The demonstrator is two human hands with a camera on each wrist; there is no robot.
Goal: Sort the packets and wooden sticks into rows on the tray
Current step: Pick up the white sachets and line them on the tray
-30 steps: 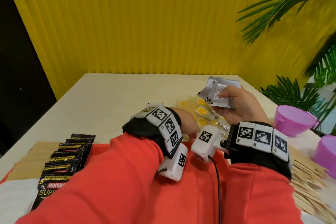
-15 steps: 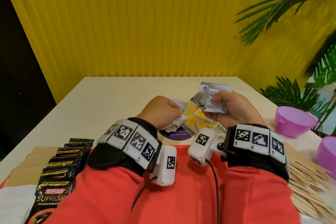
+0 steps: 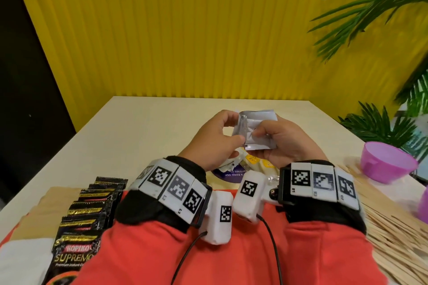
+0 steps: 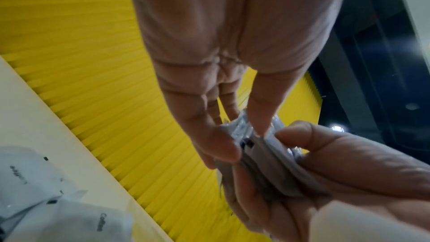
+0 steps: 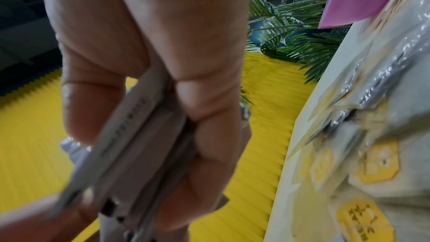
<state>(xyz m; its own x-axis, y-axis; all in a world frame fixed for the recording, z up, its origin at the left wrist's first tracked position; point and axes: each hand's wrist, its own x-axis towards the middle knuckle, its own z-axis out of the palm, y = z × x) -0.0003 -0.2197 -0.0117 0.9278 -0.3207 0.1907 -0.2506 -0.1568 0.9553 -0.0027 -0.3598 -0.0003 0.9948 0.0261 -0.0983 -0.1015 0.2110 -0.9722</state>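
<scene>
The stack of silver packets [image 3: 254, 131] was held mid-air above the counter [image 3: 148, 127], right hand [image 3: 281, 143] clamping it and left hand [image 3: 217, 139] pinching its edge, probably squaring it for a row; only the head view showed black Kopiko sachets [image 3: 90, 213] and wooden sticks [image 3: 393, 220].

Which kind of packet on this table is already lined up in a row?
The black Kopiko packets at the left, overlapping in a neat row. The yellow-labelled packets lie jumbled, and the silver packets are held in both hands.
</scene>
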